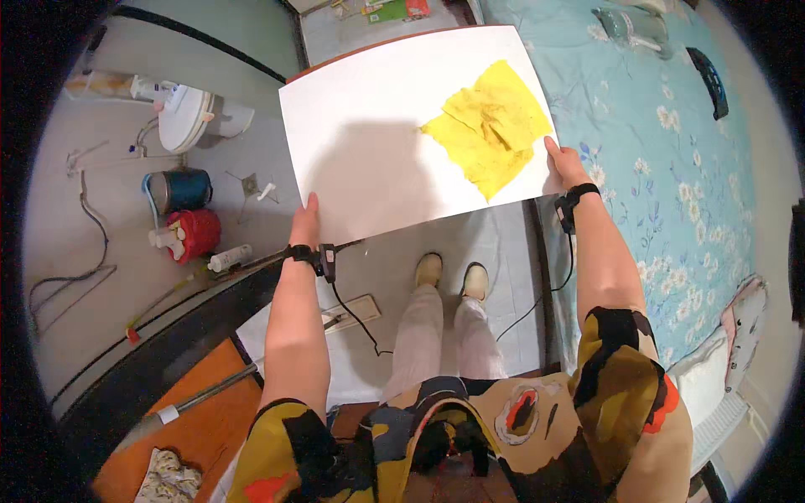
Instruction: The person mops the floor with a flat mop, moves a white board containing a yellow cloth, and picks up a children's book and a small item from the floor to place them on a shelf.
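Left hand [307,225] and right hand [570,166] grip white board [356,109] at near corners; rumpled yellow cloth [493,126] lies on right half.

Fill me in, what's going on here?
A person's left hand and right hand grip a white board, one at each near corner. A crumpled yellow cloth lies on the board's right part, close to the right hand. A bed with a blue floral cover is to the right.

Cloth [493,126] on right part of board [356,101] — left hand [306,222] at near left corner, right hand [570,165] at near right corner — bed [641,126] to the right, toilet [184,119] to the left.
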{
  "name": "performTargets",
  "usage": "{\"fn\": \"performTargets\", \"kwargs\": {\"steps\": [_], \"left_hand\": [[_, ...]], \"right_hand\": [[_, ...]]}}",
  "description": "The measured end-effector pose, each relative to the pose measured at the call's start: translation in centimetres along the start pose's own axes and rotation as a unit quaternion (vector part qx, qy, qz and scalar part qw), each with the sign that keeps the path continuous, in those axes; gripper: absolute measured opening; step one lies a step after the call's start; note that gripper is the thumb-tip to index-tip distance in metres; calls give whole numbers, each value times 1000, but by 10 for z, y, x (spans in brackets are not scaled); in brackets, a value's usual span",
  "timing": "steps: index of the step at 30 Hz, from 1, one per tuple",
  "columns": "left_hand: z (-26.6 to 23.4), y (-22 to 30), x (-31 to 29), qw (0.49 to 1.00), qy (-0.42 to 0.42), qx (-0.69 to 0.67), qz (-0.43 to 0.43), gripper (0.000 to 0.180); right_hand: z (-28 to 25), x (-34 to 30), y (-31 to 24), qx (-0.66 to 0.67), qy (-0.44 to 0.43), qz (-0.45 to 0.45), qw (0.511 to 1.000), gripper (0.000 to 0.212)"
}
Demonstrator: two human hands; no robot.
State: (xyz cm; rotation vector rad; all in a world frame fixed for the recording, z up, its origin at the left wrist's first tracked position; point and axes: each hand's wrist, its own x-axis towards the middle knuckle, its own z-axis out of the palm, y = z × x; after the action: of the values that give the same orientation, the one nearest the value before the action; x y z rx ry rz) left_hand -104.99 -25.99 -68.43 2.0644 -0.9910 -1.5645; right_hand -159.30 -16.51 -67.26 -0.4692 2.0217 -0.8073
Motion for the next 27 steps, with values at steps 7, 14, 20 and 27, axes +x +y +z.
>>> {"fn": "performTargets", "kwargs": {"steps": [7, 14, 20, 27], "left_hand": [[33, 5, -57, 999, 9, 30, 12, 62], [38, -69, -97, 1000, 4, 2, 21, 56], [19, -146, -146, 998, -1, 6, -58, 53], [22, -191, -195, 995, 15, -99, -23, 45]], "right_hand": [[-28, -21, 24, -31, 4, -18, 999, 56], [-53, -80, 106, 17, 33, -16, 999, 50], [-60, -128, 173, 50, -5, 12, 999, 48], [-74, -189, 185, 9, -11, 69, 997, 51]]}}
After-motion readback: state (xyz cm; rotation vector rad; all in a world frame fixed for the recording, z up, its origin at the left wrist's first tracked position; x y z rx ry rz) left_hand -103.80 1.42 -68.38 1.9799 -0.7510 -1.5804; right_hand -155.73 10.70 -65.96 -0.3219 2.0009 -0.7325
